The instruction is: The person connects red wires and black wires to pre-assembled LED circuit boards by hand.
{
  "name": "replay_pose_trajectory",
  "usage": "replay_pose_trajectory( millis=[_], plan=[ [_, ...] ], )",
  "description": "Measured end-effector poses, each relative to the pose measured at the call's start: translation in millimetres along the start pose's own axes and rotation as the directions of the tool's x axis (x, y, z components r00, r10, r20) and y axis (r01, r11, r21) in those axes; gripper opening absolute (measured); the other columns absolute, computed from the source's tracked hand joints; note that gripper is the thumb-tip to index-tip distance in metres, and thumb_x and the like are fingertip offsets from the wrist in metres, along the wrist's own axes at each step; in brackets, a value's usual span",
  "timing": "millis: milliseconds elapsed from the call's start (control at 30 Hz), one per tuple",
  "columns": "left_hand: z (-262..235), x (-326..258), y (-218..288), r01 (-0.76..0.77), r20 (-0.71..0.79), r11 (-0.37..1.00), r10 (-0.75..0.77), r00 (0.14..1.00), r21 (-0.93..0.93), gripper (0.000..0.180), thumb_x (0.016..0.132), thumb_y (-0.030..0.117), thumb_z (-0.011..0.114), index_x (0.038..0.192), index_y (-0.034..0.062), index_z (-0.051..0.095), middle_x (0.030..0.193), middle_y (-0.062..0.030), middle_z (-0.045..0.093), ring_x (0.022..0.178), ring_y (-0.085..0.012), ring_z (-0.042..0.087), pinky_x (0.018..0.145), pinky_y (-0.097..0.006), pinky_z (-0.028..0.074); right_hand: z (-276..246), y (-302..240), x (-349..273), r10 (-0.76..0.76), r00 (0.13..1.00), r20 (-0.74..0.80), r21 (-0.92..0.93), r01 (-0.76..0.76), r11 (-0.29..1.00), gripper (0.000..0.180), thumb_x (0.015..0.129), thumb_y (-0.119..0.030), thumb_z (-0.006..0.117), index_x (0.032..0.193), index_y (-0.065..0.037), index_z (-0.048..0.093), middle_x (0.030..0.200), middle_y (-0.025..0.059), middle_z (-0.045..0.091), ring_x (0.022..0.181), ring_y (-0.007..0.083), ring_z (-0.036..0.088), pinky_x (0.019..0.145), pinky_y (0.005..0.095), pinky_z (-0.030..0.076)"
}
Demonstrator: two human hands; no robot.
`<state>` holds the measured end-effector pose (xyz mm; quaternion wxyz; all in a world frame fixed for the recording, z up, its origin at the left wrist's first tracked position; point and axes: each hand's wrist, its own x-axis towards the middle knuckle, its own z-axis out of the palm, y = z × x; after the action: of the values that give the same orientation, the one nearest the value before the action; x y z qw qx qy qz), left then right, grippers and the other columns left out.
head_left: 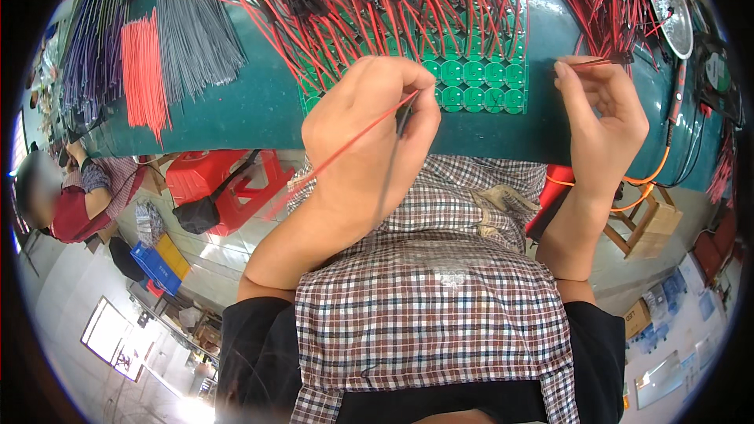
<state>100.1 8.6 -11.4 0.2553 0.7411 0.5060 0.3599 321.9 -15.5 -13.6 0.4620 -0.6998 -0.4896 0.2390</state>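
Note:
My left hand (369, 129) is closed in a pinch on a red wire (349, 143) and a dark grey wire (389, 169), whose loose ends trail back over the wrist. It hovers over the near left part of the green circuit board panel (495, 74), which carries rows of round boards. To the right, my right hand (603, 102) pinches thin red and black wires (593, 63) by a black connector (622, 56); its other fingers are curled. Many red and black wires (408, 8) with black connectors lie over the panel's far part.
Bundles of red wires (144, 71), grey wires (196, 31) and purple wires (94, 55) lie at the left of the green table (267, 122). At right are more red-black wires (601, 0), a round silvery dish (667, 12) and an orange-handled tool (677, 94). Another person (75, 196) sits left.

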Motion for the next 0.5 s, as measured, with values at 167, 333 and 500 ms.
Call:
replay_pose_trajectory(
  millis=[167, 333, 500],
  plan=[
    [-5, 5, 7, -0.052, 0.025, 0.996, 0.050, 0.998, 0.079, 0.020, 0.075, -0.001, 0.074, 0.089, 0.0065, 0.062, 0.081, -0.0057, 0.066, 0.068, -0.0181, 0.066, 0.061, -0.029, 0.053, 0, 2, 0, -0.015, 1.000, 0.005, -0.005, 0.015, 1.000, 0.012, 0.083, 0.003, 0.074, 0.090, 0.003, 0.064, 0.084, 0.0051, 0.071, 0.066, 0.0049, 0.062, 0.060, 0.0184, 0.049],
    [-7, 9, 15, 0.060, 0.094, 0.992, -0.071, 0.993, 0.112, 0.015, 0.079, 0.002, 0.076, 0.089, 0.0042, 0.065, 0.082, -0.0040, 0.069, 0.071, -0.0131, 0.070, 0.065, -0.025, 0.056, -3, -1, 1, 0.003, 1.000, 0.016, -0.035, -0.003, 0.999, 0.011, 0.083, 0.003, 0.074, 0.089, 0.004, 0.065, 0.082, 0.0045, 0.070, 0.066, 0.0049, 0.062, 0.060, 0.0181, 0.048],
    [-9, 14, 18, 0.163, 0.146, 0.981, -0.178, 0.973, 0.106, 0.017, 0.079, 0.004, 0.077, 0.093, 0.0033, 0.068, 0.083, -0.0054, 0.071, 0.073, -0.0118, 0.071, 0.064, -0.025, 0.058, -5, -13, -2, 0.107, 0.992, 0.070, 0.229, -0.121, 0.966, 0.015, 0.083, 0.005, 0.073, 0.094, 0.004, 0.062, 0.082, 0.0072, 0.069, 0.067, 0.0070, 0.063, 0.061, 0.0174, 0.047]
  ],
)
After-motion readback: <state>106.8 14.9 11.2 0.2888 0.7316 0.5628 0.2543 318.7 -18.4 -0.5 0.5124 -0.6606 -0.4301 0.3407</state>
